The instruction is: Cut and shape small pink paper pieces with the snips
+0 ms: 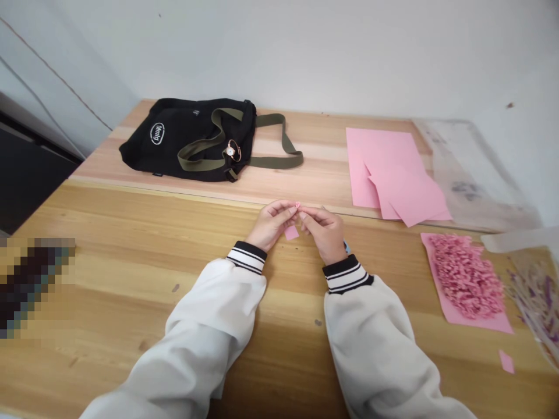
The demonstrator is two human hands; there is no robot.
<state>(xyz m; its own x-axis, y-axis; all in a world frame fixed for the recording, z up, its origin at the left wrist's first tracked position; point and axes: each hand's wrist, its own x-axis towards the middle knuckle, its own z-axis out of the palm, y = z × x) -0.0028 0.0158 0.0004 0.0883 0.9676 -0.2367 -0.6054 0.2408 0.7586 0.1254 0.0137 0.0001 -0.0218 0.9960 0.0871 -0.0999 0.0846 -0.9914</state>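
The left hand [271, 224] and the right hand [325, 233] meet at the middle of the table [131, 279]. The fingertips of both are pinched narrow on one tiny pink piece [297, 205], held just above the wood between them. Each hand grips it thumb against forefinger, a hold that seems suited to something too small and light for one hand alone. Whether it is folded or rolled is too small to tell. Just under the knuckles a small pink square [291, 233] lies flat on the table, close by. Something blue [347, 247] shows behind the right wrist, mostly hidden.

To the right, a heap of pink bits [467, 273] rests on a pink sheet [463, 319], which seems to serve as a tray that keeps them together. Farther off, loose pink sheets [388, 157] overlap beside a clear plastic sleeve [471, 169]. At the right edge lie purple dried stems [539, 302], with a stray pink scrap [506, 361] nearer. Far left, well apart from the hands, sits a black bag [174, 139] with a wristwatch [233, 150] on it — apparently set out of the way.
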